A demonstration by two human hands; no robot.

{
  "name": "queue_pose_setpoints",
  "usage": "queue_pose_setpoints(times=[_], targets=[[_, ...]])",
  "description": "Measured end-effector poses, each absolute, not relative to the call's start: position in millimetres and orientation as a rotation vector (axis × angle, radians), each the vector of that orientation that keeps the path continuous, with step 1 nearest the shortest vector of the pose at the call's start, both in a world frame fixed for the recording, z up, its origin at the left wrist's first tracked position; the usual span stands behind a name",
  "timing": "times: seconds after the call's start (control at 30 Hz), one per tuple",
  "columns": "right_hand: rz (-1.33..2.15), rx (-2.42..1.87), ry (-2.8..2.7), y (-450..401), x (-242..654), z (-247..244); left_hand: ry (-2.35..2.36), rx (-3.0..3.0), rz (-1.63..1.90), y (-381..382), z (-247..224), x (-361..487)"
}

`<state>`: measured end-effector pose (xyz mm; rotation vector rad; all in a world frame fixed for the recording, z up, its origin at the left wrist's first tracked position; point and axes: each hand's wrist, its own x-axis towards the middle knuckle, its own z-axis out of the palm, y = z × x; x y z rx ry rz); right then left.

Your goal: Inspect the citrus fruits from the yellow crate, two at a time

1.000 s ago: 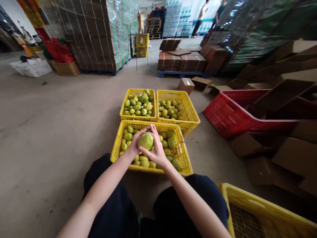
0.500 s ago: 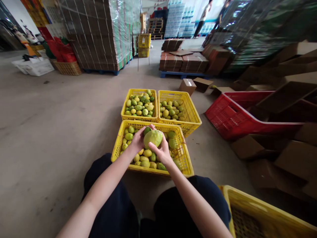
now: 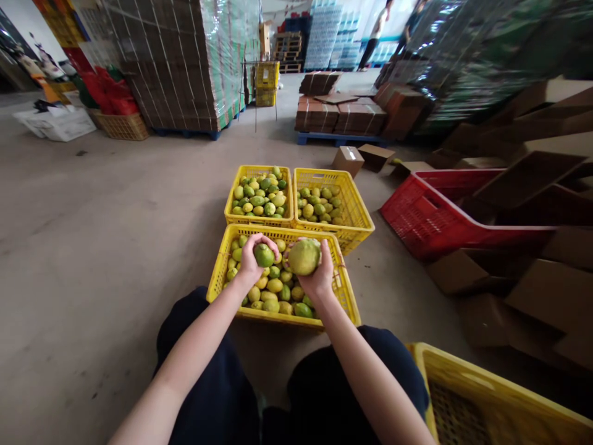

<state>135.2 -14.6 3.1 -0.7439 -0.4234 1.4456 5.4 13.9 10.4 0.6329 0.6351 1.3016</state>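
Observation:
My left hand (image 3: 251, 257) is wrapped round a smaller green lemon (image 3: 264, 255). Beside it, my right hand (image 3: 320, 275) cups a much larger, pale yellow-green lemon (image 3: 304, 257), its thumb along the right side. The two fruits are apart, both held above the near yellow crate (image 3: 345, 290). Yellow and green lemons (image 3: 275, 285) fill much of that crate, and my hands and forearms hide some of them.
Behind stand two more yellow crates of lemons, left (image 3: 227, 207) and right (image 3: 359, 201). To the right are a red crate (image 3: 417, 213) and loose cardboard boxes (image 3: 546, 296). Another yellow crate (image 3: 491, 377) is at lower right. Two people (image 3: 374, 37) are far back.
My hands have parted: the larger lemon, earlier between both of them, is now in my right hand further right. The green one shows fully in my left hand, further left.

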Motion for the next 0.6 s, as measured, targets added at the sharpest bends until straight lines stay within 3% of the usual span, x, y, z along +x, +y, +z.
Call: queue_pose_setpoints(times=[0.13, 0.4, 0.6], targets=[[1.387, -0.82, -0.524, -12.2, 128.8, -5.1, 0.671, 0.816, 1.328, 11.1, 5.0, 7.9], [0.707, -0.986, -1.186, -22.9, 131.5, -10.1, 0.689, 1.029, 1.364, 12.1, 3.4, 2.3], [0.688, -0.99, -1.174, -30.0, 132.1, -5.3, 0.695, 1.013, 1.33, 9.1, 5.5, 3.3]])
